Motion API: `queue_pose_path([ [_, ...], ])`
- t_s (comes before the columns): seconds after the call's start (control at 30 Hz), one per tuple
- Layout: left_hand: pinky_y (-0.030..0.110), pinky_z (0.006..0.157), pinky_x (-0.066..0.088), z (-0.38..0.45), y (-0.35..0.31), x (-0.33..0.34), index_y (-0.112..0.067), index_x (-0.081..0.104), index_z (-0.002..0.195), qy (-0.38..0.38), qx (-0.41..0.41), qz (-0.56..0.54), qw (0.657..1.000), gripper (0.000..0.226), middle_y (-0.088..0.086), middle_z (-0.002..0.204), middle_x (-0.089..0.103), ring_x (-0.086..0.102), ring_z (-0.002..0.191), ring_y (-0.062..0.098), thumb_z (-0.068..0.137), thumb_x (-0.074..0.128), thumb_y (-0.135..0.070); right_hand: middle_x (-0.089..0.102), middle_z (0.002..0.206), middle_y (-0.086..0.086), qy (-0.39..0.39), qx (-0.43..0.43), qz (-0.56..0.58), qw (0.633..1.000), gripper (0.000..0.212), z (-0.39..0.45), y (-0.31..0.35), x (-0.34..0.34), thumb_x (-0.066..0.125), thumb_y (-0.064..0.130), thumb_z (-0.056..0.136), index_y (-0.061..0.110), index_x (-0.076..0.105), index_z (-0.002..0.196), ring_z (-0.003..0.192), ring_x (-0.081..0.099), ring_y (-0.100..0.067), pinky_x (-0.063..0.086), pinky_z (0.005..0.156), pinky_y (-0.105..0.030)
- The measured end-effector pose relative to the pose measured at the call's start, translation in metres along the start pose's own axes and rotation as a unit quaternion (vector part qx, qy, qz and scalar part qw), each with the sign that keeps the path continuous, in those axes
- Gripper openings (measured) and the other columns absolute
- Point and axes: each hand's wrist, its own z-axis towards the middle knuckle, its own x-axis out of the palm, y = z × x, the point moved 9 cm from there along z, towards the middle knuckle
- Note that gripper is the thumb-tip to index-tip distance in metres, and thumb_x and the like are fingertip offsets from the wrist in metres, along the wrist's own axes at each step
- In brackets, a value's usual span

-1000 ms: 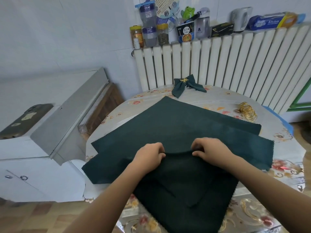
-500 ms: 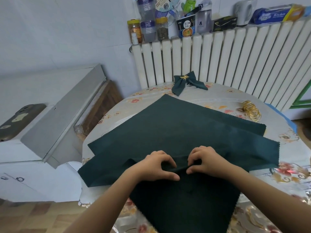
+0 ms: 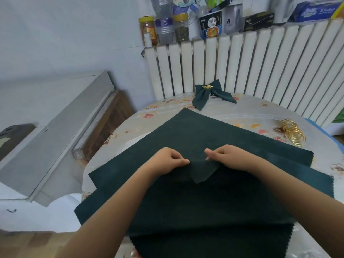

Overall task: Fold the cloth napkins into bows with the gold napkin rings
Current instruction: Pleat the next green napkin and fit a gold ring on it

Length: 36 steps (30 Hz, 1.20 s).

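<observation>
Several dark green cloth napkins [image 3: 186,131] lie stacked and spread on the round floral table [image 3: 251,116]. My left hand [image 3: 168,160] and my right hand [image 3: 230,158] both pinch the near corner of the top napkin, which is folded up over its middle into a small pointed flap [image 3: 202,171]. A finished green bow [image 3: 210,94] with a gold leaf ring lies at the far edge. A pile of gold napkin rings [image 3: 293,131] sits at the right.
A white radiator [image 3: 260,66] stands behind the table, its top crowded with jars, bottles and boxes [image 3: 178,25]. A grey cabinet [image 3: 55,131] stands close at the left. The napkins hang over the table's near edge.
Both hands have carried the napkin's near corner away from me, up onto the middle of the cloth. The fold now shows as a small triangular flap between my hands.
</observation>
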Motion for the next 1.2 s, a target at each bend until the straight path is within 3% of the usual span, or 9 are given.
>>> queue_pose_path([
  [0.2, 0.021, 0.067, 0.048, 0.057, 0.014, -0.02, -0.02, 0.073, 0.086, -0.064, -0.029, -0.004, 0.998, 0.021, -0.007, 0.084, 0.069, 0.062, 0.08, 0.007, 0.087, 0.064, -0.039, 0.064, 0.106, 0.013, -0.064, -0.047, 0.049, 0.996, 0.036, 0.048, -0.005, -0.03, 0.048, 0.057, 0.087, 0.033, 0.064, 0.109, 0.103, 0.057, -0.006, 0.041, 0.087, -0.023],
  [0.27, 0.022, 0.067, 0.048, 0.073, 0.019, -0.022, -0.021, 0.072, 0.087, -0.087, -0.036, -0.004, 0.996, 0.02, -0.008, 0.084, 0.068, 0.061, 0.081, 0.008, 0.088, 0.062, -0.038, 0.06, 0.11, 0.015, -0.027, -0.059, 0.045, 0.997, 0.033, 0.064, -0.01, -0.027, 0.061, 0.051, 0.083, 0.043, 0.057, 0.114, 0.109, 0.055, -0.004, 0.038, 0.09, -0.021],
  [0.43, 0.03, 0.086, 0.049, 0.091, 0.033, -0.022, -0.03, 0.066, 0.096, -0.154, -0.005, 0.023, 0.988, 0.014, -0.015, 0.093, 0.062, 0.059, 0.091, 0.006, 0.089, 0.06, -0.04, 0.045, 0.122, 0.02, 0.043, -0.075, -0.005, 0.996, 0.052, 0.091, -0.024, -0.011, 0.076, 0.032, 0.076, 0.051, 0.054, 0.119, 0.115, 0.041, 0.001, 0.03, 0.102, -0.021],
  [0.63, 0.038, 0.107, 0.035, 0.097, 0.043, -0.008, -0.057, 0.058, 0.102, -0.028, 0.078, 0.007, 0.997, 0.027, -0.022, 0.114, 0.049, 0.043, 0.116, 0.005, 0.076, 0.065, -0.059, 0.057, 0.098, 0.022, -0.076, -0.126, -0.025, 0.989, 0.02, 0.107, -0.03, -0.023, 0.075, 0.023, 0.078, 0.036, 0.073, 0.093, 0.094, 0.055, 0.002, 0.035, 0.083, -0.004],
  [0.8, 0.03, 0.105, 0.035, 0.106, 0.05, -0.009, -0.051, 0.058, 0.111, 0.021, 0.043, 0.012, 0.999, 0.054, -0.021, 0.12, 0.043, 0.04, 0.119, 0.007, 0.061, 0.078, -0.057, 0.062, 0.087, 0.015, -0.161, -0.097, 0.011, 0.982, 0.006, 0.117, -0.032, -0.036, 0.07, 0.028, 0.083, 0.033, 0.073, 0.083, 0.083, 0.057, 0.001, 0.038, 0.073, -0.006],
  [0.87, 0.025, 0.097, 0.04, 0.114, 0.049, -0.015, -0.037, 0.063, 0.109, -0.017, 0.034, 0.007, 0.999, 0.048, -0.017, 0.114, 0.049, 0.048, 0.11, 0.007, 0.065, 0.079, -0.05, 0.061, 0.085, 0.013, -0.2, -0.068, 0.032, 0.977, 0.006, 0.122, -0.033, -0.043, 0.068, 0.03, 0.084, 0.031, 0.069, 0.079, 0.078, 0.053, 0.0, 0.037, 0.067, -0.009],
  [0.97, 0.024, 0.082, 0.043, 0.126, 0.047, -0.036, -0.025, 0.067, 0.081, -0.149, 0.016, -0.004, 0.989, 0.014, -0.011, 0.091, 0.056, 0.054, 0.091, 0.01, 0.078, 0.074, -0.036, 0.056, 0.08, 0.012, -0.226, -0.023, 0.024, 0.973, 0.012, 0.136, -0.037, -0.047, 0.064, 0.034, 0.087, 0.026, 0.064, 0.078, 0.076, 0.051, -0.004, 0.036, 0.063, -0.015],
  [1.07, 0.034, 0.09, 0.044, 0.141, 0.048, -0.043, -0.028, 0.064, 0.072, -0.208, -0.014, 0.015, 0.978, 0.013, -0.01, 0.091, 0.057, 0.052, 0.094, 0.011, 0.081, 0.071, -0.034, 0.058, 0.079, 0.011, -0.252, 0.0, -0.015, 0.968, 0.016, 0.152, -0.038, -0.05, 0.062, 0.038, 0.087, 0.024, 0.066, 0.08, 0.085, 0.053, -0.011, 0.043, 0.071, -0.025],
  [1.2, 0.033, 0.095, 0.038, 0.152, 0.044, -0.047, -0.027, 0.064, 0.076, -0.266, -0.02, 0.036, 0.963, 0.01, -0.011, 0.098, 0.055, 0.049, 0.101, 0.011, 0.083, 0.068, -0.032, 0.055, 0.086, 0.005, -0.291, 0.005, -0.047, 0.955, 0.019, 0.166, -0.033, -0.057, 0.06, 0.035, 0.089, 0.018, 0.067, 0.085, 0.094, 0.049, -0.016, 0.042, 0.08, -0.027],
])
